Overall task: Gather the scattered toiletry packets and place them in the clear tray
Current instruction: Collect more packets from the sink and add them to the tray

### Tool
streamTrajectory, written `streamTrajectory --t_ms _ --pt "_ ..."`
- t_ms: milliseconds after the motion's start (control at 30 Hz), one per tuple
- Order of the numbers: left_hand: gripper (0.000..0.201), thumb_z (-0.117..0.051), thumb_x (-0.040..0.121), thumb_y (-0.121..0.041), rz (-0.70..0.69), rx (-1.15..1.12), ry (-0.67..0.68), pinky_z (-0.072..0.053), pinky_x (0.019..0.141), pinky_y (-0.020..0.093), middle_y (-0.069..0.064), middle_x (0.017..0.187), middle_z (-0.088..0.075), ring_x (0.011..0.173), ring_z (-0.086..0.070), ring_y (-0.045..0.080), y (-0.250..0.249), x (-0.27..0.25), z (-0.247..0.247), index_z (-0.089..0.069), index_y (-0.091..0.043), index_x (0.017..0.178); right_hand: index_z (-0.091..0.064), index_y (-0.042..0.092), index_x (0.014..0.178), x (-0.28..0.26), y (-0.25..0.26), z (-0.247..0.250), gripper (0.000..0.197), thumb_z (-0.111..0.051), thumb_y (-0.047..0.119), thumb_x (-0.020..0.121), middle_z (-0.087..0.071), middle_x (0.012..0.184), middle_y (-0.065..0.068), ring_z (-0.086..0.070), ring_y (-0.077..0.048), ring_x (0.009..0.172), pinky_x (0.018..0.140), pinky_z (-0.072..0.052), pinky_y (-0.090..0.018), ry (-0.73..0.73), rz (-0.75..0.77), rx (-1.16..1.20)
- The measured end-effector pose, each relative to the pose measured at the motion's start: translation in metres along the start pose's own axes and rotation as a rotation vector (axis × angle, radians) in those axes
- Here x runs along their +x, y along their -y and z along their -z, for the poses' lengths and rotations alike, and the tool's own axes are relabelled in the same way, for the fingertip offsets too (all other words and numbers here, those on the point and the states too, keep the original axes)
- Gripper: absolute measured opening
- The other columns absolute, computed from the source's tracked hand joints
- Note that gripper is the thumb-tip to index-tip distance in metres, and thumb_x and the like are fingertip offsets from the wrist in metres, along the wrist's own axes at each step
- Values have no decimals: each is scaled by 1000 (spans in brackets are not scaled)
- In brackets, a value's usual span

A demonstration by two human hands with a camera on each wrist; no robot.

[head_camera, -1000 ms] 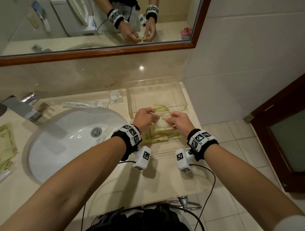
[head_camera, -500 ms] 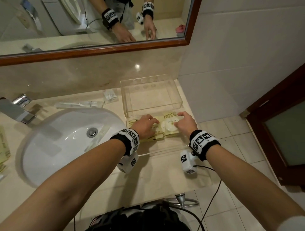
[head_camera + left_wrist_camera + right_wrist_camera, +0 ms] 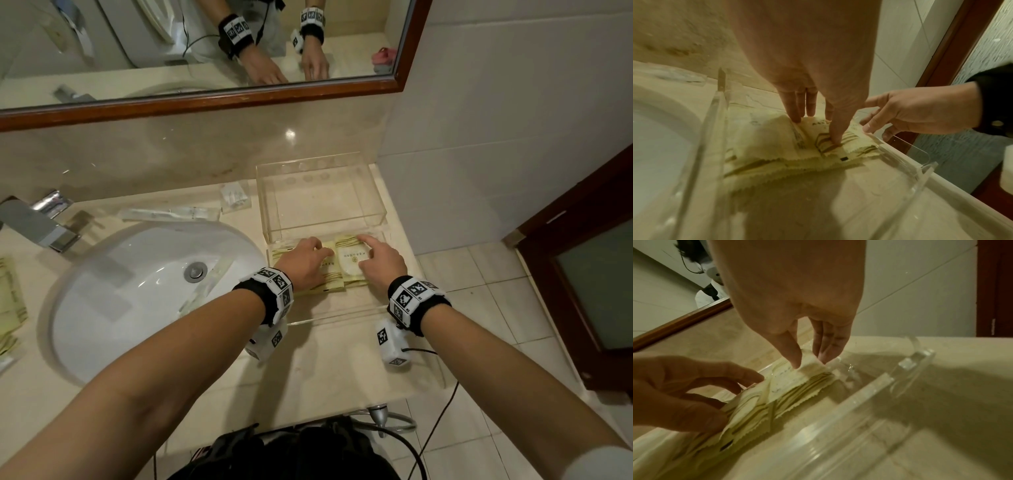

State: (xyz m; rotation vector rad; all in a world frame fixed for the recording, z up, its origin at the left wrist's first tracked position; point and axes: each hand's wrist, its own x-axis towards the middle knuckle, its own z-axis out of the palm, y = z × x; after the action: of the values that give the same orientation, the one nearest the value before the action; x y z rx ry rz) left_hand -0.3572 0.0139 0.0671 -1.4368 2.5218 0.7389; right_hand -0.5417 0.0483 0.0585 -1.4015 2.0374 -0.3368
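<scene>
Several pale yellow toiletry packets [image 3: 352, 260] [image 3: 777, 146] [image 3: 797, 389] lie overlapped in the low front part of the clear tray [image 3: 335, 317] [image 3: 709, 129] [image 3: 859, 399], on the counter right of the basin. My left hand [image 3: 305, 260] [image 3: 816, 129] rests on the pile's left half, curled fingers at its far edge and thumb pressing on top. My right hand [image 3: 373, 260] [image 3: 809, 360] is at the right end, where thumb and fingers pinch a raised corner of the top packet. Its index finger points toward the tray's taller clear back section [image 3: 322, 198].
A white basin [image 3: 137, 291] and chrome faucet [image 3: 37, 226] lie to the left. A wrapped toothbrush [image 3: 171, 214] and a small clear sachet [image 3: 234, 197] sit behind the basin. More yellow packets [image 3: 10, 308] lie at the far left. A tiled wall bounds the right.
A second ago both hands held the packets just above the tray. They have since come down, and the packets now lie flat in the tray under both hands.
</scene>
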Motion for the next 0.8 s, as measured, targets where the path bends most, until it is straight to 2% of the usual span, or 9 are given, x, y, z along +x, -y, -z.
streamTrajectory --t_ms 67,133,267,400,633,700,800 --pt "58 -61 87 -29 2 1 4 -46 95 41 6 143 -33 132 -35 24 0 0 1 -42 -25 141 -40 43 142 1 1 -1 71 -51 4 84 -48 136 -5 -59 -23 100 79 -52 -32 8 32 -33" --pt "58 -61 87 -30 3 3 9 -46 96 40 6 143 -33 132 -35 24 0 -1 2 -41 -25 142 -38 42 144 2 1 -2 72 -51 4 84 -40 140 -4 -56 -21 109 86 -53 -35 19 65 -91" --pt "59 -61 88 -31 -7 12 24 -45 98 42 6 144 -32 133 -34 24 0 -2 4 -41 -24 142 -38 33 146 1 1 -1 69 -55 6 85 -32 145 -2 -35 -20 133 97 -47 -37 39 160 -279" --pt "59 -60 89 -32 -29 34 31 -44 99 42 6 144 -32 133 -34 24 -1 -4 6 -40 -23 143 -38 32 145 -3 -2 -4 65 -56 10 86 -25 153 1 -30 -21 137 99 -46 -38 71 270 -424" --pt "54 -57 91 -35 -41 73 34 -46 98 45 7 143 -32 132 -34 25 0 -4 5 -42 -23 141 -45 27 141 -9 -5 2 53 -55 18 89 -23 154 -2 -28 -22 139 102 -44 -39 75 290 -511" --pt "53 -57 91 -35 -55 92 31 -47 96 46 9 142 -32 131 -34 26 0 -5 3 -43 -21 139 -43 27 143 -10 -6 1 56 -56 18 89 -18 157 -1 -23 -22 143 108 -38 -40 67 325 -534" --pt "51 -56 92 -35 -64 116 27 -48 94 47 10 143 -31 131 -33 27 1 -5 2 -44 -18 138 -30 28 150 -9 -8 -2 64 -55 19 91 -12 161 0 -15 -20 147 115 -29 -44 104 385 -575"
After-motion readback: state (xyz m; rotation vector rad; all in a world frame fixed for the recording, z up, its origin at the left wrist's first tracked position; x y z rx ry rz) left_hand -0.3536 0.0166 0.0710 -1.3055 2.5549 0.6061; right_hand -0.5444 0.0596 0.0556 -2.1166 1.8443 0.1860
